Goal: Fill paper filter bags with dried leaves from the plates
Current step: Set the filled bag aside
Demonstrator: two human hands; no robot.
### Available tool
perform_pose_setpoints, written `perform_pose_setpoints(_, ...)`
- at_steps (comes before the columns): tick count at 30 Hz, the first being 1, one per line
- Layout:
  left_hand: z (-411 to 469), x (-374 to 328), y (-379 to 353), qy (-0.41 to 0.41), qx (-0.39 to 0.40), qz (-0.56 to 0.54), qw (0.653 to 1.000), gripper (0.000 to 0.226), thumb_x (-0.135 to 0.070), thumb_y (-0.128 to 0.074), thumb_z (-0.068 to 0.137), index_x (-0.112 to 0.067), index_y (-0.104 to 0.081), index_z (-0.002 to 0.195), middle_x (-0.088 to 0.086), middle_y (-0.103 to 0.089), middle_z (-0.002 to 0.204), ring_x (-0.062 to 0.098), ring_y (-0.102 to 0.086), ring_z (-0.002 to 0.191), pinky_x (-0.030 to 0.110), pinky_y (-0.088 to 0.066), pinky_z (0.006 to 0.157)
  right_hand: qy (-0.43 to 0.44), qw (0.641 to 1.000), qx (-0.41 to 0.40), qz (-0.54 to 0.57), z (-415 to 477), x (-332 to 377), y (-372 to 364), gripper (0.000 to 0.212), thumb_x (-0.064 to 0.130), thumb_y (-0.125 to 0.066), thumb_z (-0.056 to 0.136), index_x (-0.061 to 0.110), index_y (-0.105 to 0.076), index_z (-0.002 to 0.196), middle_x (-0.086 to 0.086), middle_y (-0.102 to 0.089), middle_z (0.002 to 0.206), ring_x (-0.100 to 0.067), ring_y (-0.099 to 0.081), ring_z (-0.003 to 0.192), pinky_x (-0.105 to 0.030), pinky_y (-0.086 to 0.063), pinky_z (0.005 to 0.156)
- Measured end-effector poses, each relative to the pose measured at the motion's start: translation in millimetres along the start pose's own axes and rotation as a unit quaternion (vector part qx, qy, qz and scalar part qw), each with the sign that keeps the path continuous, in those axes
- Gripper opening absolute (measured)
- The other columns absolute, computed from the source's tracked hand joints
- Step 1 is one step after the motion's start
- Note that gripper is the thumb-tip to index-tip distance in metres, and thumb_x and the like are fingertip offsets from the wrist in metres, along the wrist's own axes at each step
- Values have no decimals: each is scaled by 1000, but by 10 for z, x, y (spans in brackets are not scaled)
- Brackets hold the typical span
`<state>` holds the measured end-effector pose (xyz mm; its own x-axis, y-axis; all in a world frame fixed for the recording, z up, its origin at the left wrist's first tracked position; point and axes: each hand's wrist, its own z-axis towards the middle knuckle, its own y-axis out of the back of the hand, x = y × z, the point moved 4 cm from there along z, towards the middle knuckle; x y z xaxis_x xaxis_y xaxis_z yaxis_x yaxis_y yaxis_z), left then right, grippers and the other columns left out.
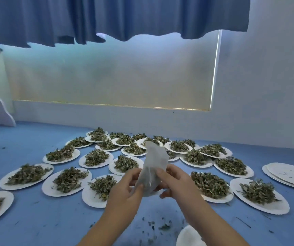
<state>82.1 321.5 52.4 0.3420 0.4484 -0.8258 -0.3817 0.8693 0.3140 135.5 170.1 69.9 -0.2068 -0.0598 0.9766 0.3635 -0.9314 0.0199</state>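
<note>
While both forearms reach forward from the lower edge of the view, the left hand point(125, 189) and the right hand point(176, 183) meet at mid-frame around a paper filter bag point(153, 166). The left hand lies palm inward, its thumb pressed on the bag's lower front and its fingers curled behind the left edge. The right hand pinches the right edge between thumb and curled fingers, wrist slightly raised. The bag stands nearly upright in the air, its crumpled top tilted a little to the right, above the nearest plates point(100, 192). Its lower half looks darker, possibly from leaves inside, though the translucent paper does not show this clearly. Many white plates, each heaped with dried leaves point(68, 179), lie close together on the blue surface point(45, 219), some rims overlapping. A stack of bare plates point(288, 176) sits at the far right. Leaf crumbs point(164, 227) are scattered on the surface between the forearms. A blue curtain point(107, 16) hangs above.
</note>
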Motion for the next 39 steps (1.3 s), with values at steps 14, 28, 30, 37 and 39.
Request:
perform_pose_setpoints(14,-460,521,2709,98,-109,166,975,26,-51,-64,76,-46,-61,102,-30,-67,94,-8,-62,87,16,-47,68,-60,980,190,-27,464,179,-2983,13,27,-65,88,16,-70,93,-1,-70,77,-9,-63,57,-18,-47,50)
perform_pose_setpoints(28,-62,1809,4490,215,-335,117,910,27,-28,-68,83,-13,-47,75,0,-50,69,16,-47,62,28,-33,55,-72,964,229,-113,900,55,-4086,14,32,-62,90,18,-64,94,-4,-69,93,-14,-65,68,-26,-54,60)
perform_pose_setpoints(30,17,2080,4599,251,-349,115,896,26,-28,-68,83,-6,-54,87,7,-55,78,22,-51,71,34,-36,60,-68,963,226,-133,899,9,-3998,15,32,-61,91,18,-64,95,-3,-69,90,-12,-64,66,-26,-54,60)
perform_pose_setpoints(37,39,2455,4848,342,-318,207,860,44,-16,-53,88,-1,-48,129,13,-58,121,32,-53,100,33,-36,71,-72,961,231,-134,919,-66,-3553,14,32,-62,90,23,-62,101,-2,-72,76,-15,-65,60,-29,-52,59)
perform_pose_setpoints(39,5,2400,4838,330,-325,216,860,51,-19,-55,89,-8,-43,138,13,-52,136,33,-51,115,35,-39,82,-71,964,223,-129,933,-75,-3422,13,33,-62,90,24,-62,100,0,-71,71,-16,-64,59,-28,-50,55)
